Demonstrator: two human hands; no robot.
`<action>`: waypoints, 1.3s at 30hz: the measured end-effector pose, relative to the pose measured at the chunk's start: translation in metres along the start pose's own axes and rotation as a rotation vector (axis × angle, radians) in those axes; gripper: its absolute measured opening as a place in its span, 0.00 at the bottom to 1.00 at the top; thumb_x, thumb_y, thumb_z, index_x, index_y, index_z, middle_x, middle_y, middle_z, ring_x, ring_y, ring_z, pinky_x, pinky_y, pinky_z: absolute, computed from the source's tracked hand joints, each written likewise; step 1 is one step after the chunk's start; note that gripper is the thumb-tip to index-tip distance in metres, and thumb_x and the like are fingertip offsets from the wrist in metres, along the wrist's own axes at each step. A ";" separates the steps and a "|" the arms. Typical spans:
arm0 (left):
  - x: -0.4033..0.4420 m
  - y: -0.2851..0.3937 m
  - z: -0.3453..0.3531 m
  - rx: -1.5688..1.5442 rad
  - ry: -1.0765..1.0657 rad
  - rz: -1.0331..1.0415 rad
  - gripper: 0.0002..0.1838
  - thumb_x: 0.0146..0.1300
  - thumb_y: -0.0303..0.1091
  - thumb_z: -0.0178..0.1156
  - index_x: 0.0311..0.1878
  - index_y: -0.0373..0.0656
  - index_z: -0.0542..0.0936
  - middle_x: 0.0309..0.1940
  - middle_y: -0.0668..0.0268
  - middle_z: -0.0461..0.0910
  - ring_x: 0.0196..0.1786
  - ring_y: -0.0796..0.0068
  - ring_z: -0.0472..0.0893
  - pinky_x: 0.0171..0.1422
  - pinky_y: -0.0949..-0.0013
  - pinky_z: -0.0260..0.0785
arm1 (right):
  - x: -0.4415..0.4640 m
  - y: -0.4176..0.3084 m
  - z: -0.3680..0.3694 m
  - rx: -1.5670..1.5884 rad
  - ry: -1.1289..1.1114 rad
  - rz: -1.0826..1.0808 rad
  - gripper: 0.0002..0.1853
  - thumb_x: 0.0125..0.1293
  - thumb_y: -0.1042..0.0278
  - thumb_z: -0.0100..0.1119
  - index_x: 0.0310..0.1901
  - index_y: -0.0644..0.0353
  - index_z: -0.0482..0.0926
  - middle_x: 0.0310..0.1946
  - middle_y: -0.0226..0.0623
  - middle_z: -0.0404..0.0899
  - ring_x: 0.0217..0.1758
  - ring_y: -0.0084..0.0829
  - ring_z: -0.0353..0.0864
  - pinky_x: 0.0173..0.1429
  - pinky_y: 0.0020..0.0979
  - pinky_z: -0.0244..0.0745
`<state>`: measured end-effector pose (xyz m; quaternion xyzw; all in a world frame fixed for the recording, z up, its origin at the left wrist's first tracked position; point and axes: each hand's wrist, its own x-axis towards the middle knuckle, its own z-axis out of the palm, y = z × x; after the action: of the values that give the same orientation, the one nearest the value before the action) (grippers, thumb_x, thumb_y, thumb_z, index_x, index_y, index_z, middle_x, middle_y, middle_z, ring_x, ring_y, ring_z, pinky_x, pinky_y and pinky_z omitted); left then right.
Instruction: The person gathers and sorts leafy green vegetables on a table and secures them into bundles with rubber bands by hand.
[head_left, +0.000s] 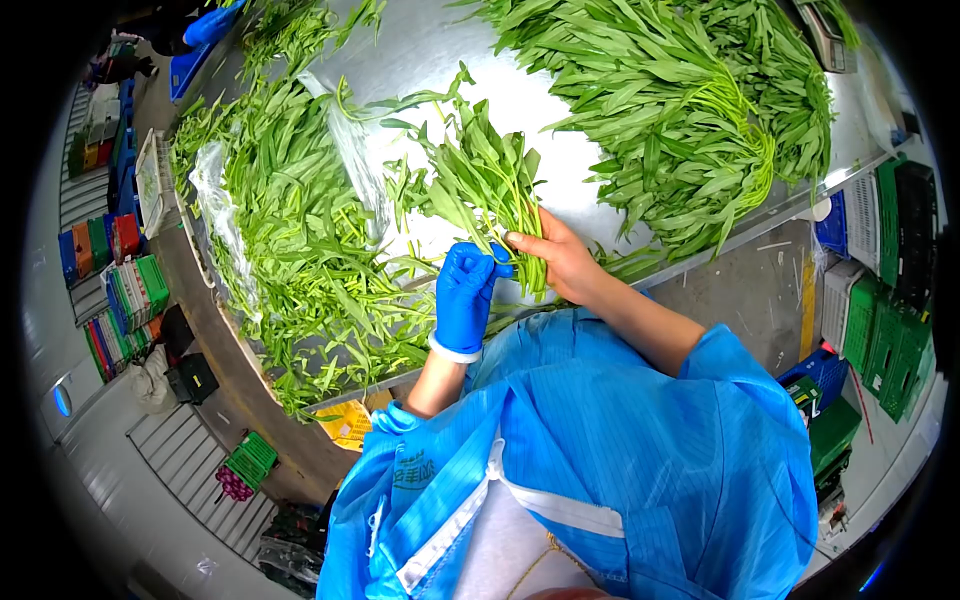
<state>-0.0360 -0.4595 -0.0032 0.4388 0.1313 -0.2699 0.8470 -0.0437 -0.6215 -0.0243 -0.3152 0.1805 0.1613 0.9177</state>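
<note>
My bare right hand [566,258] is wrapped round the stems of a bunch of leafy greens [488,170] that looks like water spinach. The leaves point away from me and the cut stem ends hang below the hand. Against the left side of these stems is my left hand [463,297], in a blue glove, its fingers curled closed; what they pinch is hidden. A loose heap of the same greens [300,220] spreads to the left, with clear plastic film [355,150] across it. Neatly aligned bunches [680,120] are piled at the right.
The metal table [585,180] has its near edge close to my body. A scale-like device [822,38] stands at the far right corner. Green crates [885,340] are stacked on the right, more crates [135,290] on the left. A blue-gloved hand of another person [212,25] shows at upper left.
</note>
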 end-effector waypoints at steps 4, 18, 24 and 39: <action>0.003 0.003 0.006 0.351 0.122 0.077 0.09 0.61 0.25 0.60 0.44 0.39 0.73 0.36 0.63 0.80 0.38 0.75 0.80 0.48 0.72 0.73 | -0.004 -0.002 0.000 -0.135 0.022 0.047 0.26 0.65 0.75 0.57 0.64 0.61 0.64 0.55 0.32 0.74 0.57 0.23 0.72 0.61 0.28 0.68; -0.014 0.016 0.008 0.329 0.205 0.166 0.21 0.51 0.19 0.68 0.46 0.40 0.71 0.31 0.68 0.75 0.39 0.74 0.80 0.47 0.72 0.74 | 0.003 -0.018 -0.010 -0.109 0.160 0.021 0.22 0.64 0.79 0.55 0.59 0.58 0.66 0.37 0.30 0.74 0.33 0.24 0.74 0.37 0.26 0.74; -0.009 0.064 -0.047 0.455 0.392 0.261 0.12 0.58 0.24 0.63 0.43 0.42 0.72 0.33 0.66 0.78 0.37 0.76 0.79 0.45 0.71 0.72 | -0.022 -0.129 -0.033 -1.043 -0.064 -0.211 0.32 0.61 0.70 0.65 0.66 0.63 0.65 0.57 0.40 0.74 0.63 0.32 0.69 0.68 0.32 0.61; -0.013 0.006 -0.112 0.389 0.307 -0.022 0.12 0.58 0.19 0.61 0.45 0.40 0.75 0.29 0.67 0.78 0.31 0.75 0.79 0.41 0.73 0.74 | -0.037 -0.324 -0.162 -2.445 0.258 -0.183 0.29 0.47 0.87 0.58 0.55 0.57 0.75 0.54 0.41 0.74 0.60 0.44 0.70 0.64 0.41 0.67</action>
<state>-0.0417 -0.3607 -0.0577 0.6279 0.2087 -0.2297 0.7138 0.0196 -0.9737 0.0410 -0.9916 -0.0224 0.1271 0.0031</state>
